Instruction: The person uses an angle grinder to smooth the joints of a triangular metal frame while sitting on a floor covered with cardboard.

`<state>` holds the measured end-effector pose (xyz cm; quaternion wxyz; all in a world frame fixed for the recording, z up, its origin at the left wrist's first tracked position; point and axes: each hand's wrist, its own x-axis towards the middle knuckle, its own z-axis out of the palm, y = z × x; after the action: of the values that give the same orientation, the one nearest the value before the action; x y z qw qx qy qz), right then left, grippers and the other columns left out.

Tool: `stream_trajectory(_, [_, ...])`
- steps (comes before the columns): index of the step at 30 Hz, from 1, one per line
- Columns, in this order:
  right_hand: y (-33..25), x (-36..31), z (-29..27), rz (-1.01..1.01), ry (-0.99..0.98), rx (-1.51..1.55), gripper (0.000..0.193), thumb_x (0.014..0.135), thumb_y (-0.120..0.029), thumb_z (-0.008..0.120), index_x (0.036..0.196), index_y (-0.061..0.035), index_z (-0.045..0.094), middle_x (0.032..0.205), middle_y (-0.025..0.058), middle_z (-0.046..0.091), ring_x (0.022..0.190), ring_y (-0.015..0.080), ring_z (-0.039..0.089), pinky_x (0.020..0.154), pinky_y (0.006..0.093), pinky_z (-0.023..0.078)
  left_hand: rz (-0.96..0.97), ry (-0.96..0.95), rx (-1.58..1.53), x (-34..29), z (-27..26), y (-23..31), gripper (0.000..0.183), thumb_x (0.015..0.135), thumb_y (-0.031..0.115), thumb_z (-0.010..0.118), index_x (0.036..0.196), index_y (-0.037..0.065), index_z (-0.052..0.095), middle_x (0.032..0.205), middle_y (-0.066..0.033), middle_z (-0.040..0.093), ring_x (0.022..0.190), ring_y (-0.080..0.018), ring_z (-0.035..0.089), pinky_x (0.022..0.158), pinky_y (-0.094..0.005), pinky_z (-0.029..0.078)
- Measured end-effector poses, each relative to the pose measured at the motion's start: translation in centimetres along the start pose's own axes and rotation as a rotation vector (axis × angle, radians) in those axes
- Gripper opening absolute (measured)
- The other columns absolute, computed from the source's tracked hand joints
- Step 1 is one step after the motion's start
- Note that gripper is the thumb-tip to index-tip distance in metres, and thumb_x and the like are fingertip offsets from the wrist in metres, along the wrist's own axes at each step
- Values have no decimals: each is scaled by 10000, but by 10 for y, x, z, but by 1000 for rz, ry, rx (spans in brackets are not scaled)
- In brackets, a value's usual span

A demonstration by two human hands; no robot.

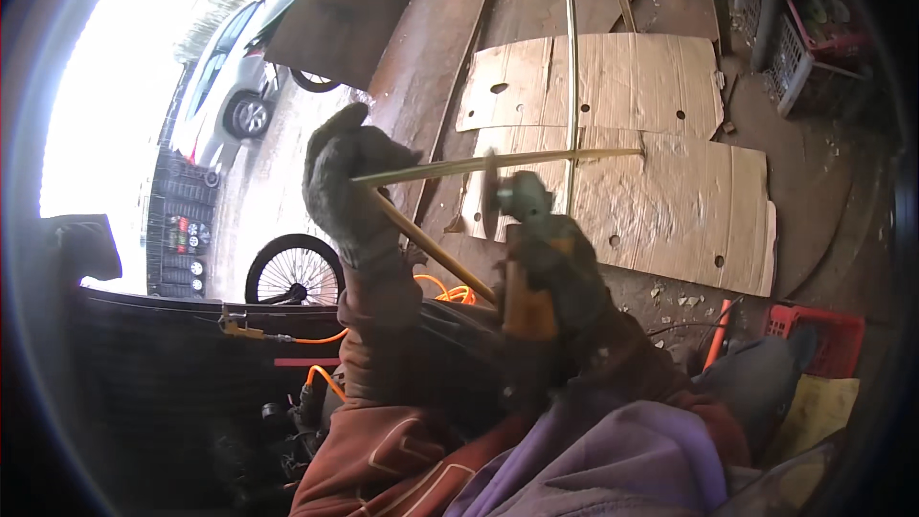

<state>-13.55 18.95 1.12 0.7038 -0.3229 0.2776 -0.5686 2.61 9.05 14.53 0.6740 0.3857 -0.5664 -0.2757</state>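
My left hand, in a dark work glove, is closed around a thin yellowish strip. The strip runs rightward from the fist across the cardboard and narrows at its far end. A second yellowish length slopes from the same fist down toward my lap; whether the two are one bent piece I cannot tell. My gloved right hand grips an angle grinder with a yellow body. Its disc stands nearly edge-on and overlaps the strip in view; whether they touch is unclear.
Flattened cardboard covers the floor ahead, with a long thin bar lying across it. A bicycle wheel and an orange hose are at left. A red crate sits at right, and a car stands outside.
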Motion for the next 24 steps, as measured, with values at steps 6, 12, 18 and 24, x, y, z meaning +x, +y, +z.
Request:
stream_trajectory(6, [32, 26, -27, 31, 79, 341, 106, 911, -165, 689, 954, -69, 682, 796, 55, 654, 699, 133, 639, 621, 277, 530, -354, 64, 201, 13, -33, -2, 616, 1000, 479, 497, 851, -86, 691, 603, -133, 598, 443, -208, 555, 399, -322, 465])
stream_trajectory(12, [31, 21, -29, -12, 90, 255, 206, 901, -216, 704, 1010, -45, 664, 832, 58, 641, 700, 134, 630, 610, 282, 532, -349, 104, 71, 12, -30, -12, 622, 992, 493, 510, 778, -66, 681, 585, -147, 596, 411, -181, 510, 355, -292, 384])
stream_trajectory(18, [20, 16, 7, -119, 90, 220, 300, 899, -245, 726, 1076, -26, 621, 860, 98, 651, 709, 158, 654, 608, 317, 562, -306, 36, 216, 11, -30, -6, 570, 1016, 453, 488, 855, -64, 667, 598, -146, 584, 410, -221, 514, 369, -352, 457])
stream_trajectory(24, [29, 39, -56, 90, 202, 230, 251, 894, -221, 732, 1011, -22, 634, 801, 66, 654, 727, 149, 673, 635, 310, 576, -375, 122, 194, 16, -35, -23, 579, 1021, 437, 432, 821, -55, 663, 542, -88, 530, 369, -161, 416, 336, -313, 381])
